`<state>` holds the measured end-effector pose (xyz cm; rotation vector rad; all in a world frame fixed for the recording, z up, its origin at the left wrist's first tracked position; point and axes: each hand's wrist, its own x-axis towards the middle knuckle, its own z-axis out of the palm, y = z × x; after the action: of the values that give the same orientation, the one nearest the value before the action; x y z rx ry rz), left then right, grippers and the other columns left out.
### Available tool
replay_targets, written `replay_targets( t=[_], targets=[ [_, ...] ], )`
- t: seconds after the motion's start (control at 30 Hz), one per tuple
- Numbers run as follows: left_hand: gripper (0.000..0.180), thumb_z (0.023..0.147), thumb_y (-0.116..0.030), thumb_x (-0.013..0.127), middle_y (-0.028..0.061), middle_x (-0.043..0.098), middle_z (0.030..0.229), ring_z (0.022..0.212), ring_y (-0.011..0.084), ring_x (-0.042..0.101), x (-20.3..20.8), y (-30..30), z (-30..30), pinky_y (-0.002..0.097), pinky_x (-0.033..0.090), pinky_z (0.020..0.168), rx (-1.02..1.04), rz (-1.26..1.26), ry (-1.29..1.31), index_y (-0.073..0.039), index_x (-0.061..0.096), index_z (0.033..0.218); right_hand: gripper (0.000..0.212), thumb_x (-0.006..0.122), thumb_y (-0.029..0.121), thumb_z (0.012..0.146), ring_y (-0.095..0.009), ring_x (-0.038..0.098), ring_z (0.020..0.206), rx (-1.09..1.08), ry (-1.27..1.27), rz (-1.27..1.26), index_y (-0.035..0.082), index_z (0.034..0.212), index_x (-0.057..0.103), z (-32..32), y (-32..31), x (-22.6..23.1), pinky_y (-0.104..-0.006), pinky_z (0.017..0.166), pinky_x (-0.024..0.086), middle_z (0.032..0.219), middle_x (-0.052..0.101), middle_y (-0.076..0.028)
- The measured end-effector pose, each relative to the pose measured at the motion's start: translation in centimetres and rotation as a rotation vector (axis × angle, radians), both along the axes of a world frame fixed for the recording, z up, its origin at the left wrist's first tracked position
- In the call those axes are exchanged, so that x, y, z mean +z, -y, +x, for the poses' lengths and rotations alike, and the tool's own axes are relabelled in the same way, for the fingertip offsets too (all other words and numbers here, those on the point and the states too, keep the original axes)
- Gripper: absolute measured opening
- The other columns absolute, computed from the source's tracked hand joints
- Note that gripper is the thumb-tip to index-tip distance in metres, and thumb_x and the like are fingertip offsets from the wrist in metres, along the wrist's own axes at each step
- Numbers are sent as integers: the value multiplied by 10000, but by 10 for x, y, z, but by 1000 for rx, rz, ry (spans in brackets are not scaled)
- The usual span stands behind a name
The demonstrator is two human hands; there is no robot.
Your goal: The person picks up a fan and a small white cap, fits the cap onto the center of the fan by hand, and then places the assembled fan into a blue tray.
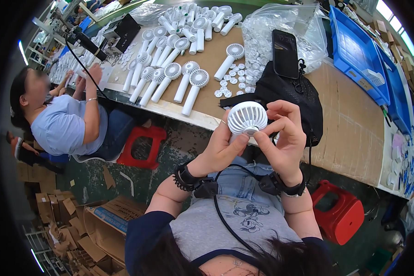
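Observation:
A white handheld fan (247,115) is held up before my chest, its slatted round head tilted toward me. My left hand (223,145) wraps round its lower left side, thumb near the hub; the fan's handle is mostly hidden. At the hub sits a small round white cap (250,130). The thumb and index finger of my right hand (283,142) pinch at this cap, with the other fingers curled above. Whether the cap is loose or seated cannot be made out. Beyond the fan, several similar caps (234,80) lie scattered on the table.
Rows of white handheld fans (172,71) cover the table's far left. A clear bag of caps (257,46), a black bag (285,92) with a phone (285,53) on it, and a blue tray (354,55) stand right. A co-worker (66,115) sits left. Red stools (338,214) flank me.

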<state>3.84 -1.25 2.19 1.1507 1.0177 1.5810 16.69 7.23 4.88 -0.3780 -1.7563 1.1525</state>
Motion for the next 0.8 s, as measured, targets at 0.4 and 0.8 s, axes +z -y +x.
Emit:
replay_targets(
  t=[0.4, 0.8],
  targets=[
    [371, 887, -214, 487, 5, 489, 864, 574, 9, 416, 0, -2, 3, 152, 353, 482, 33, 32, 18, -49, 325, 1177, 124, 678, 42, 650, -172, 456, 939, 19, -13, -32, 47, 657, 555, 1, -1, -1, -303, 840, 353, 1069, 475, -113],
    [406, 883, -193, 484, 10, 500, 891, 575, 8, 417, -1, -1, 1, 152, 356, 485, 29, 21, 7, -43, 302, 1213, 114, 690, 32, 648, -178, 470, 930, -49, -20, 50, 41, 679, 581, -1, 2, -1, -304, 834, 369, 1055, 480, -116]
  ],
)
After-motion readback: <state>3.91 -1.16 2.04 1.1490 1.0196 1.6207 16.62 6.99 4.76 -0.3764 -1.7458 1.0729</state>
